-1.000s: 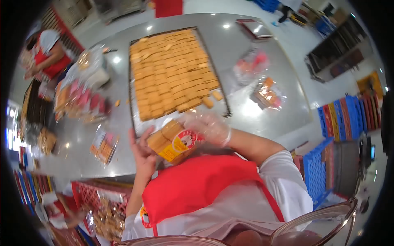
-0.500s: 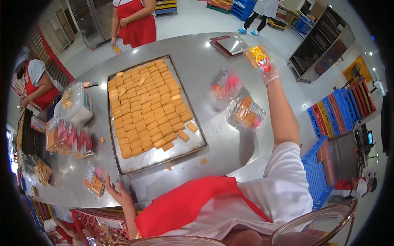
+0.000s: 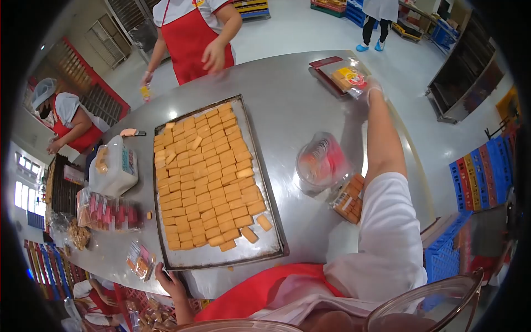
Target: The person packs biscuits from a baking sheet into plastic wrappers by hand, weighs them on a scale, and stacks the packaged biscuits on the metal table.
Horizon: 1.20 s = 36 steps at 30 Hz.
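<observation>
My right hand, in a clear glove and stretched far forward, holds a clear packet of biscuits with a yellow label. The packet is over the near right part of a red and silver scale. By the near left corner of a metal baking tray is my left hand, its fingers partly extended; whether they touch the rim is unclear. Rows of golden rectangular biscuits fill most of the tray. A filled biscuit packet lies just left of that hand.
Right of the tray are a clear plastic bag with pink contents and another biscuit packet. A white tub and upright packets stand at left. Co-workers in red aprons stand across the table. Blue crates are at right.
My right hand has brought the labelled packet back over the scale. My left hand's raised fingers have lowered beside the tray corner. The view has shifted, and the co-worker opposite has raised a hand.
</observation>
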{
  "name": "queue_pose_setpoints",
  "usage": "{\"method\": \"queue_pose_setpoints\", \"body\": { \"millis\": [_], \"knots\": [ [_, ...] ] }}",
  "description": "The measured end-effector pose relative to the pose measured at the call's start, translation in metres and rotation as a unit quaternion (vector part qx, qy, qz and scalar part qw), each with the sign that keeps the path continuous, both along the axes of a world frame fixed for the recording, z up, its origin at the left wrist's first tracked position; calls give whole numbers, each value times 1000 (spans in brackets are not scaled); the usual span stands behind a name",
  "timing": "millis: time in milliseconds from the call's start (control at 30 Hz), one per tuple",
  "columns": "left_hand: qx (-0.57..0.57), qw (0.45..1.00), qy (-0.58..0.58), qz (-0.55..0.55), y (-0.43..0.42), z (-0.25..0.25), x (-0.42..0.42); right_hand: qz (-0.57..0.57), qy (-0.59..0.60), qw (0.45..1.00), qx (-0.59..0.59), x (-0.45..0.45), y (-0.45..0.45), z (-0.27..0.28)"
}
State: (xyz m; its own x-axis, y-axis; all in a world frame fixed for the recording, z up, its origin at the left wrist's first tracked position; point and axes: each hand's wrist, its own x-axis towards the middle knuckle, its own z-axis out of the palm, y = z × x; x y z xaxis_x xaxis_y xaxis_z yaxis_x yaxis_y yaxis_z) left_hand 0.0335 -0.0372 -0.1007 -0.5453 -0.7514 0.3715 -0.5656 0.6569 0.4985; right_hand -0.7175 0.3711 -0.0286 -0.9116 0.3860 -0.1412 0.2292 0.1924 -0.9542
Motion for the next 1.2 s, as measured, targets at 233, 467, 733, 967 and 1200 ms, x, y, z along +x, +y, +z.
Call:
{"method": "queue_pose_setpoints", "body": {
  "millis": [233, 467, 733, 967, 1200],
  "knots": [
    [86, 995, 17, 37, 1, 6, -2, 19, 139, 821, 553, -25, -1, 17],
    [34, 995, -77, 47, 1, 6, 0, 246, 41, 812, 527, -49, -37, 24],
    [-3, 995, -93, 47, 1, 3, -2, 277, -68, 889, 358, -80, -45, 11],
    [-5, 993, -109, 40, -1, 1, 2, 369, -49, 783, 498, -42, -63, 37],
    [7, 993, -116, 35, -5, -2, 6, 485, 8, 701, 522, 10, -55, 42]
  ]
}}
